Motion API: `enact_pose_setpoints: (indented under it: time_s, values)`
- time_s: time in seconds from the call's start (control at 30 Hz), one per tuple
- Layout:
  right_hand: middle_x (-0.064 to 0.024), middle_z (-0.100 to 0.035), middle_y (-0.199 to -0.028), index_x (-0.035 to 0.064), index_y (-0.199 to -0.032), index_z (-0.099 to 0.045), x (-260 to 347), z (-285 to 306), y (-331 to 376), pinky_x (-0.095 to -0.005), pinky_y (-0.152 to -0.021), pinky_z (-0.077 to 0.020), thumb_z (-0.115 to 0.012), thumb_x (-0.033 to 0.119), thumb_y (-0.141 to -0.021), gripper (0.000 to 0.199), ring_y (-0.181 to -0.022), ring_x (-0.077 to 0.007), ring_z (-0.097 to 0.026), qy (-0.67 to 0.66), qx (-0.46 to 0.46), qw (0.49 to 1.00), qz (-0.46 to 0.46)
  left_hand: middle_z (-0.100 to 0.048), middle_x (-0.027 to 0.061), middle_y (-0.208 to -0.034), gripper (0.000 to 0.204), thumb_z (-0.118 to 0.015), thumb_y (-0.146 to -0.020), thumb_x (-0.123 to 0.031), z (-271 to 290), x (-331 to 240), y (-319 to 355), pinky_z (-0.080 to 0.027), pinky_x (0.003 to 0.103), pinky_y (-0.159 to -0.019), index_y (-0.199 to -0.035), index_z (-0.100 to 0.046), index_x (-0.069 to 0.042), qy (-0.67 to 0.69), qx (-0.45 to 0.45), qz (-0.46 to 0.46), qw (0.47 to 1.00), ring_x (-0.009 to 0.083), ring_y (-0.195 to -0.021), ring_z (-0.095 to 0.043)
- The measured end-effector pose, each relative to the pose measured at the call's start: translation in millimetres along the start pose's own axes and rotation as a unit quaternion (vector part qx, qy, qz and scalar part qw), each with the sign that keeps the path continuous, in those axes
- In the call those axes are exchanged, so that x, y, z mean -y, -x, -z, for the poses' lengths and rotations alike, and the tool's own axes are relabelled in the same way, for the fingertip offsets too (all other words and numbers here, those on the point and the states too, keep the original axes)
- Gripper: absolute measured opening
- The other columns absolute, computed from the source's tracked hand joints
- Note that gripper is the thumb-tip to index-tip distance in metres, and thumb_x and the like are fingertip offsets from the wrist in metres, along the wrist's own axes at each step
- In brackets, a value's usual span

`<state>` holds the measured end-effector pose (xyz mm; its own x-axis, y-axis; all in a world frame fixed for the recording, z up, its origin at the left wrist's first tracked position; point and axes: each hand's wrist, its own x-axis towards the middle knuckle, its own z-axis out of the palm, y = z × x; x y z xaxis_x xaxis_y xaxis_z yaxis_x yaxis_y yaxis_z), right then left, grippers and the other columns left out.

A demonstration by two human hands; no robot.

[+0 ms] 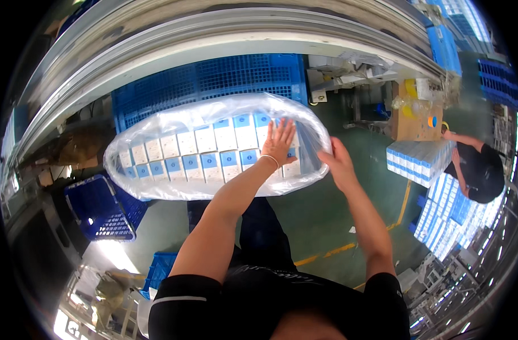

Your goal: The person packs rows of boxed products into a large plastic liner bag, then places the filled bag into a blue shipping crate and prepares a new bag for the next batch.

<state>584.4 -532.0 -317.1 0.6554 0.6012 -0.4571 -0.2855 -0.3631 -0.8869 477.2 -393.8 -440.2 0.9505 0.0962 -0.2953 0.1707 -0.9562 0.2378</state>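
Note:
In front of me lies a long clear plastic bag (174,116), its mouth spread wide. Inside it stand two long rows of small white and blue boxes (208,164), packed side by side. My left hand (279,144) rests flat on the boxes near the right end of the rows, fingers stretched out and palm down. At the bag's right rim is my right hand (341,163), with thumb and fingers closed on the plastic edge.
A blue plastic crate (208,79) sits under and behind the bag, below a long metal rail (242,31). To the left stands a dark blue basket (94,209). On the right, a co-worker (480,170) handles a block of stacked boxes (417,161) beside a cardboard carton (409,122).

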Motion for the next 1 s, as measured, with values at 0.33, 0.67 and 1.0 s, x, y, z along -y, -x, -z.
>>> enact_pose_setpoints:
  time_s: [0.33, 0.67, 1.0]
  values:
    - [-0.0128, -0.062, -0.093, 0.0034, -0.118, -0.054, -0.4, 16.8, 42.8, -0.0406, -0.075, -0.0511, -0.066, 0.007, -0.079, 0.04, -0.085, -0.023, -0.061, 0.342, -0.086, 0.927, -0.128, -0.065, 0.0182, -0.104, 0.029, -0.059, -0.087, -0.025, -50.8, 212.6, 324.3, -0.049, 0.044, -0.086, -0.104, -0.062, -0.002, 0.262, 0.19, 0.43, 0.843, 0.0348, -0.099, -0.06]
    - [-0.013, -0.054, -0.121, 0.005, -0.111, -0.06, -1.4, -397.5, 20.0, -0.0377, -0.092, -0.0461, -0.066, 0.002, -0.079, 0.033, -0.111, -0.0325, -0.054, 0.307, 0.237, 0.867, 0.313, -0.062, 0.0212, -0.116, 0.054, -0.073, -0.076, -0.037, -3.7, 394.9, 424.3, -0.05, 0.042, -0.081, -0.114, -0.059, -0.001, 0.238, -0.245, 0.62, 0.706, 0.0376, -0.098, -0.062]
    - [-0.0214, -0.02, -0.154, -0.0063, -0.143, -0.028, -111.2, -588.0, 6.9, -0.0488, -0.117, -0.008, -0.052, 0.063, -0.081, 0.096, -0.145, -0.0344, -0.012, 0.619, 0.296, 0.615, 0.389, -0.055, 0.0181, -0.074, 0.013, -0.061, -0.072, 0.004, 95.0, 353.4, 446.1, -0.044, 0.036, -0.06, -0.08, -0.052, 0.001, 0.361, -0.361, 0.366, 0.778, 0.0335, -0.066, -0.055]
